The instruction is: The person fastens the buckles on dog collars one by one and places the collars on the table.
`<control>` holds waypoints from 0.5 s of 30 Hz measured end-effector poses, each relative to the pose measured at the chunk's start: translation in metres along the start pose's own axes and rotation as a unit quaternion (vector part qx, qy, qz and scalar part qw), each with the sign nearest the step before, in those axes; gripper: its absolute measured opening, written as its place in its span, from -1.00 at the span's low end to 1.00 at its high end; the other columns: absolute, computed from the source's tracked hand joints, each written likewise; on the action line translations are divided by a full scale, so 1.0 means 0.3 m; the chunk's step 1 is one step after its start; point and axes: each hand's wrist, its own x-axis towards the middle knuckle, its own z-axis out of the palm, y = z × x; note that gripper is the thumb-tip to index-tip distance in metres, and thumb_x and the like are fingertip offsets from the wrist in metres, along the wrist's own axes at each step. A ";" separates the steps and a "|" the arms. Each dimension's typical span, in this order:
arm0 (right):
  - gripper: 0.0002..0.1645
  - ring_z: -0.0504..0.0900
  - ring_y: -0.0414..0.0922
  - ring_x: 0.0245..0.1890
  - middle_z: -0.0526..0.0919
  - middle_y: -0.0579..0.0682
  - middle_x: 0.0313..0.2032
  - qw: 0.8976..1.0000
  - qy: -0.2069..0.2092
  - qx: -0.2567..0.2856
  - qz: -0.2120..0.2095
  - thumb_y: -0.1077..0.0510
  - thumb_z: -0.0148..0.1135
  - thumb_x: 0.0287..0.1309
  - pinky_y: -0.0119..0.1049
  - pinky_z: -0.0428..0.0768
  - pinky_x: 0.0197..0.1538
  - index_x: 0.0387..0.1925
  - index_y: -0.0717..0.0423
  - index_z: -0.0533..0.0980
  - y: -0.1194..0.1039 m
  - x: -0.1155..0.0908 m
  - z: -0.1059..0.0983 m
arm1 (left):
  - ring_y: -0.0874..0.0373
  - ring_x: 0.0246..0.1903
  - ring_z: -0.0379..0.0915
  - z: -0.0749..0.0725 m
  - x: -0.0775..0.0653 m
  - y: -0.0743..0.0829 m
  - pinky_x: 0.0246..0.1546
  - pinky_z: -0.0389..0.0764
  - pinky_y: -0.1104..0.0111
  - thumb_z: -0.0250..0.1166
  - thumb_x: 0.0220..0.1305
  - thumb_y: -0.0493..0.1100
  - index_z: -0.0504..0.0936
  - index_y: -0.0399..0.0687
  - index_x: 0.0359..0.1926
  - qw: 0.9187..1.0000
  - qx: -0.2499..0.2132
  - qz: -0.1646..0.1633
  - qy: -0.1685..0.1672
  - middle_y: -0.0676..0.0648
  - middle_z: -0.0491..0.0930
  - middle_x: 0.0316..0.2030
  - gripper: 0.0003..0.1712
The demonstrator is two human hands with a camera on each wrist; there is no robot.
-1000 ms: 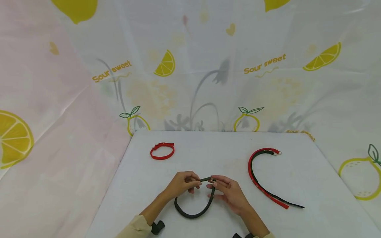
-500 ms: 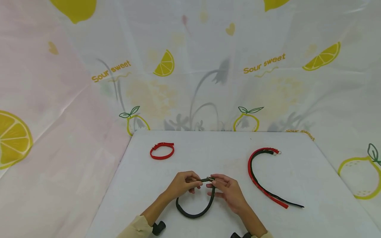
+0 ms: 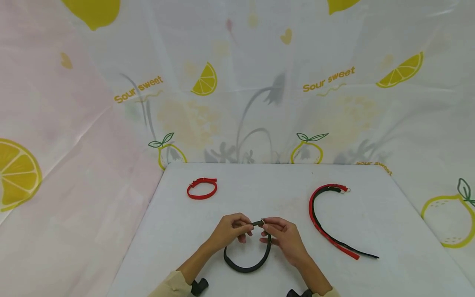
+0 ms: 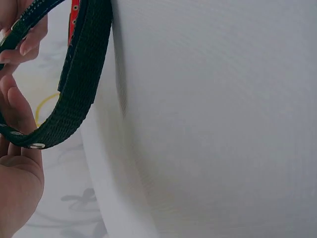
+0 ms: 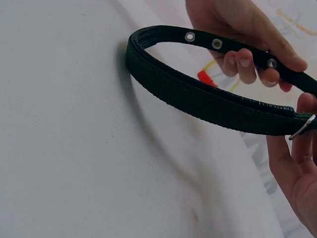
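Observation:
A dark green collar (image 3: 246, 270) with metal eyelets is bent into a loop between my hands, above the table near the front. My left hand (image 3: 229, 231) pinches the strap by its eyelets; in the right wrist view, the thumb and fingers of that left hand (image 5: 247, 37) lie on either side of it. My right hand (image 3: 286, 239) holds the collar's other end at the metal buckle (image 5: 303, 128). In the head view, the strap's end runs to the right hand's fingertips, where the fingers partly hide the buckle.
A red collar (image 3: 202, 197), fastened into a ring, lies at the back left of the white table (image 3: 178, 239). On the right, a red collar (image 3: 312, 210) and a black collar (image 3: 334, 239) lie curved side by side. A lemon-printed sheet (image 3: 241, 82) hangs behind.
The dark green collar's loop has shifted slightly right and its buckle has turned at the right fingertips. The left hand has edged a little right. The other collars have not moved.

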 end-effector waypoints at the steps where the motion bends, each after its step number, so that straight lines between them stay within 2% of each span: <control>1: -0.49 0.54 -0.02 -0.32 0.55 0.21 -0.18 1.000 -0.001 0.002 0.001 0.17 0.24 -0.03 0.01 0.49 -0.17 -0.04 0.35 0.38 -0.002 -0.001 0.000 | -0.07 -0.58 0.51 0.002 0.001 -0.005 -0.56 0.56 0.18 0.19 0.12 -0.18 0.53 -0.16 -0.25 1.000 -0.006 0.002 0.000 -0.13 0.61 -0.46 -0.82; 5: -0.53 0.53 -0.08 -0.38 0.55 0.20 -0.24 1.000 -0.003 -0.006 0.002 0.19 0.26 -0.06 -0.02 0.50 -0.17 -0.08 0.33 0.41 -0.005 -0.002 -0.001 | 0.00 -0.53 0.55 0.007 0.006 -0.048 -0.54 0.57 0.20 0.19 0.13 -0.18 0.54 -0.18 -0.23 1.000 -0.018 0.007 0.006 -0.10 0.62 -0.42 -0.80; 9: -0.54 0.54 -0.09 -0.42 0.56 0.18 -0.29 0.999 0.003 -0.039 0.003 0.14 0.28 -0.08 -0.13 0.56 -0.25 -0.11 0.28 0.45 -0.003 -0.002 -0.003 | 0.07 -0.53 0.56 0.011 0.014 -0.092 -0.54 0.57 0.24 0.20 0.12 -0.13 0.55 -0.11 -0.24 1.000 -0.018 0.005 0.013 -0.03 0.62 -0.42 -0.80; 12: -0.56 0.52 -0.10 -0.47 0.56 0.20 -0.32 0.997 -0.008 -0.071 0.001 0.11 0.28 -0.07 -0.22 0.57 -0.34 -0.14 0.26 0.48 -0.001 0.002 -0.006 | 0.07 -0.52 0.56 0.019 0.016 -0.091 -0.54 0.57 0.25 0.21 0.11 -0.10 0.56 -0.05 -0.26 1.000 -0.017 0.007 0.013 -0.01 0.63 -0.43 -0.81; 15: -0.59 0.51 -0.09 -0.48 0.57 0.22 -0.31 0.995 -0.027 -0.093 0.010 0.09 0.26 -0.06 -0.26 0.55 -0.37 -0.16 0.26 0.50 0.002 0.007 -0.003 | 0.04 -0.52 0.56 0.030 0.012 -0.062 -0.55 0.57 0.22 0.20 0.11 -0.14 0.56 -0.10 -0.27 0.999 -0.029 0.015 0.006 -0.05 0.63 -0.43 -0.83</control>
